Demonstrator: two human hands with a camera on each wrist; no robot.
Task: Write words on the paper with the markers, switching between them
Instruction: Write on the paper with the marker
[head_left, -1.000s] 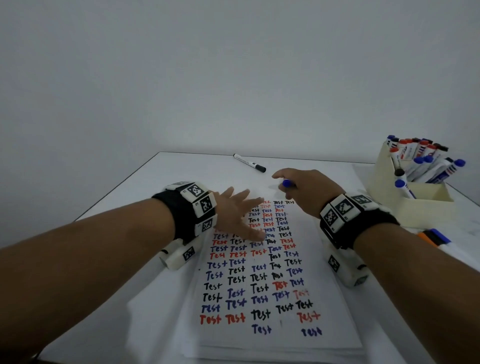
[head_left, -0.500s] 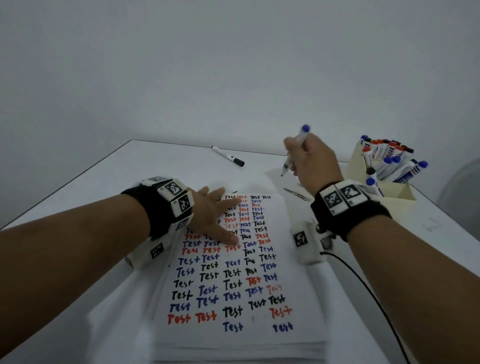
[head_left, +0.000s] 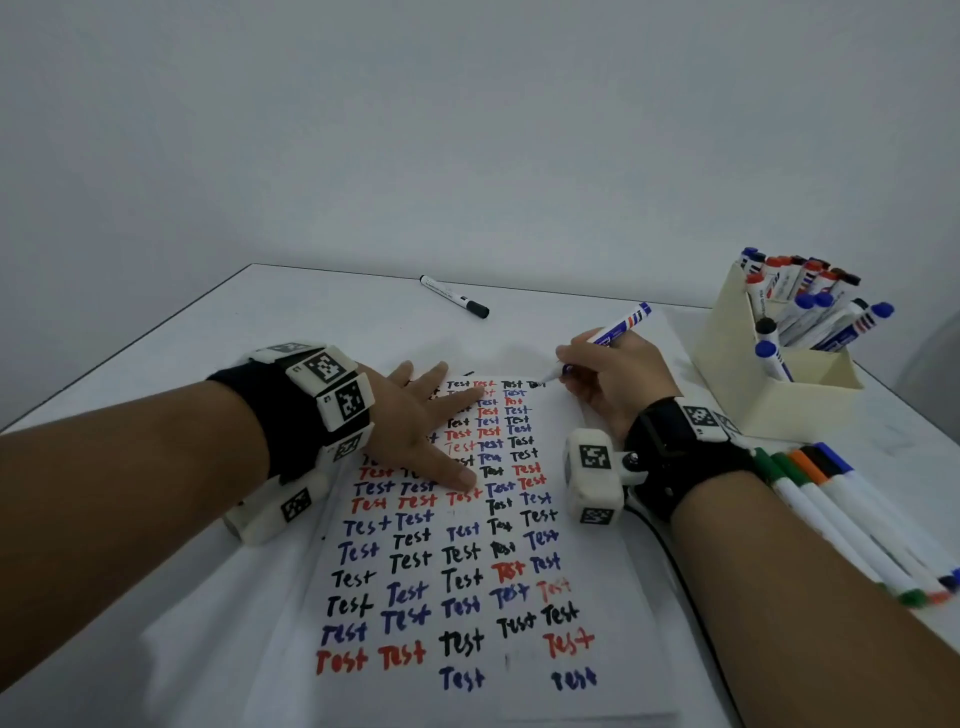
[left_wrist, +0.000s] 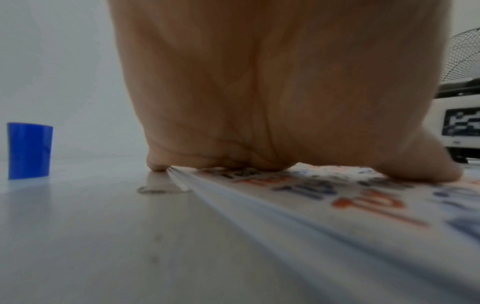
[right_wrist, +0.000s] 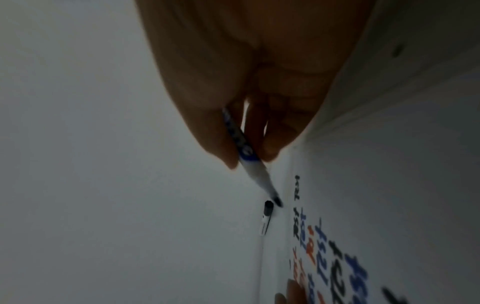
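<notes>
A white paper (head_left: 467, 696) covered with rows of "Test" in black, blue and red lies in the middle of the table. My left hand (head_left: 421, 421) rests flat on its upper left part, fingers spread; the left wrist view shows the palm (left_wrist: 272, 92) pressing the paper (left_wrist: 337, 205). My right hand (head_left: 608, 384) grips an uncapped blue marker (head_left: 613, 332), tip down at the paper's top right corner. In the right wrist view the fingers pinch the marker (right_wrist: 246, 152), its tip just above the sheet (right_wrist: 376, 205).
A cream box (head_left: 743, 384) full of markers stands at the right. Several markers (head_left: 831, 499) lie in a row on the table below it. A capped black marker (head_left: 454, 296) lies at the far edge. A blue cap (left_wrist: 28, 150) stands left of my left hand.
My right hand brought the blue marker down from a raised position to the paper's top right corner, now held in a writing grip. My left hand stays flat on the paper.
</notes>
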